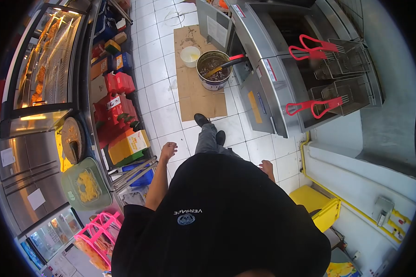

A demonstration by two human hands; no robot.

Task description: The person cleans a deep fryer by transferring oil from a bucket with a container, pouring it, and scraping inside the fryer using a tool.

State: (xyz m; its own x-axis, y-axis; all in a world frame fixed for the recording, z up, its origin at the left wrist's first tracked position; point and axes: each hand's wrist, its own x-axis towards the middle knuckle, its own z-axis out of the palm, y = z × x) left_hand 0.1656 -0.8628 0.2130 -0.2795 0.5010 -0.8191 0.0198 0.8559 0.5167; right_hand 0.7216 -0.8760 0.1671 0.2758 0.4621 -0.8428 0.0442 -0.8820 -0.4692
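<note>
Bucket (212,86) is being supported by a cardboard sheet (189,104) on the tiled floor (155,71), well ahead of both hands and near the fryer (286,83). A white tub (190,56) is standing just beside it; whether the two are touching cannot be told. Dark contents (208,64) are being held inside, and a long-handled tool (225,65) is leaning over the rim.

A heavy, shifting load is probably being contained by fairly stiff walls, and any tilt is likely to be punished by spilling. Grip is probably being reduced by a greasy film near the rim. No carrying handle is being shown clearly, so a level, two-sided hold beneath the rim is being favoured; for the tool, its dark grip is being preferred.

Nothing is being held by the left hand (169,150), whose fingers are being kept loosely curled and slightly apart, near a yellow box (134,142). The right hand (266,167) is being partly hidden by the shirt (235,226); its grip cannot be told. A yellow bin (319,203) is standing near it.

"VERSACE" is being displayed upside down on the shirt, beside a round emblem (186,219). Print on the bucket, yellow box and fryer is being left unreadable by its small size.
</note>
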